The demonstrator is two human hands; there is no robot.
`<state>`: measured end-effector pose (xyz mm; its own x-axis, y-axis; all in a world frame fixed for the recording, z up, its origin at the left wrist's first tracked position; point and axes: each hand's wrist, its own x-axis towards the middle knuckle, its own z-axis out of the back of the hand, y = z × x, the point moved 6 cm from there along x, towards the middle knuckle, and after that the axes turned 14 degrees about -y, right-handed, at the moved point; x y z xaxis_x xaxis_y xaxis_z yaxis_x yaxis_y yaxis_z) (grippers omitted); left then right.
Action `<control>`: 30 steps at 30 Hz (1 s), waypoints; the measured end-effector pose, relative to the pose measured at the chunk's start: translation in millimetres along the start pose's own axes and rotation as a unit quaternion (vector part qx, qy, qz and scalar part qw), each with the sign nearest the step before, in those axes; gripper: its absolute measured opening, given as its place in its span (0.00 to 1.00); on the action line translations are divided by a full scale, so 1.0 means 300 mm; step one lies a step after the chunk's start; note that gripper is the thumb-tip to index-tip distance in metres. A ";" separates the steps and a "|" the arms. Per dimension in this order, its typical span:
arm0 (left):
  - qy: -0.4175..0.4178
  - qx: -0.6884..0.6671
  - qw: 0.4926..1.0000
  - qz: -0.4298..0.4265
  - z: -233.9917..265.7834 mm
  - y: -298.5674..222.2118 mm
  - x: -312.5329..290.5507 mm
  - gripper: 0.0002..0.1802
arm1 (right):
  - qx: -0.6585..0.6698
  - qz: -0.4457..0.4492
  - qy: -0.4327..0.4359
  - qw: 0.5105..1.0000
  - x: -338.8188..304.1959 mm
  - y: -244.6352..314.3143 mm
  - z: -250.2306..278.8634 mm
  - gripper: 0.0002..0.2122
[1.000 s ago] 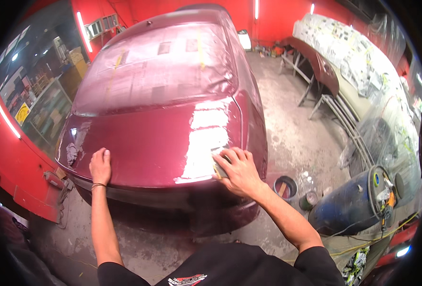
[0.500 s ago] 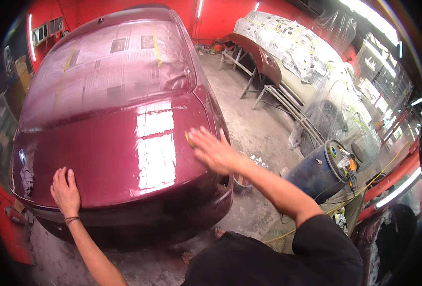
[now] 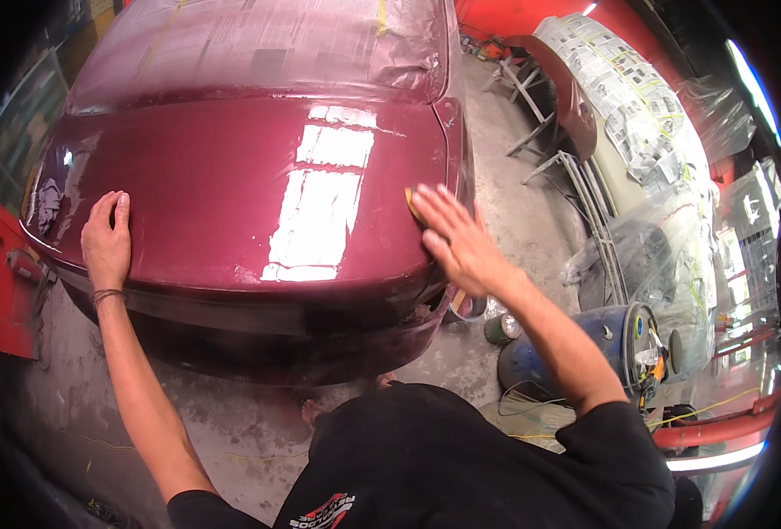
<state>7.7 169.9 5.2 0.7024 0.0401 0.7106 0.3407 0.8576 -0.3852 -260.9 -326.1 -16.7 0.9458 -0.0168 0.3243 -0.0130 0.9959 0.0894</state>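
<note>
The glossy dark red trunk lid (image 3: pixel 205 194) of a car spreads out before me. On its near left part rests my left hand (image 3: pixel 108 238), fingertips on the paint, wrist over the rear edge, holding nothing. Toward the lid's right edge my right hand (image 3: pixel 463 240) lies stretched out, pressing a thin yellow pad (image 3: pixel 411 204) against the surface. Only the pad's edge shows beyond the fingers; the palm hides the remainder. A crumpled greyish cloth (image 3: pixel 48 204) lies on the lid's far left end.
Newspaper masking (image 3: pixel 258 48) covers the rear window. At right stand a blue drum (image 3: pixel 540 357) with tools on top, a small can (image 3: pixel 500 330) and metal stands (image 3: pixel 598 220). Behind them is another car (image 3: pixel 642 106) under paper and plastic. A yellow cord (image 3: pixel 531 435) crosses the floor.
My view has tilted down, so the car sits higher in the picture. The right hand still presses the yellow pad near the lid's right edge; the left hand stays at the near left.
</note>
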 end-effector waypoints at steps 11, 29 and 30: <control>0.011 -0.019 1.000 -0.011 0.005 0.005 0.001 0.23 | 0.020 -0.018 -0.055 0.998 0.346 -0.194 -0.045 0.28; 0.010 -0.020 0.999 -0.036 0.026 -0.080 0.010 0.22 | -0.001 0.002 -0.028 1.000 0.518 -0.230 -0.079 0.28; 0.009 -0.036 0.999 -0.025 0.017 -0.075 0.008 0.22 | -0.002 0.036 -0.022 0.999 0.564 -0.158 -0.089 0.28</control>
<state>-1.7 153.2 18.6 0.6943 -0.0115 0.7196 0.4187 0.8197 -0.3909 -91.5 -373.7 8.9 0.9272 0.0510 0.3710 -0.0791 0.9950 0.0609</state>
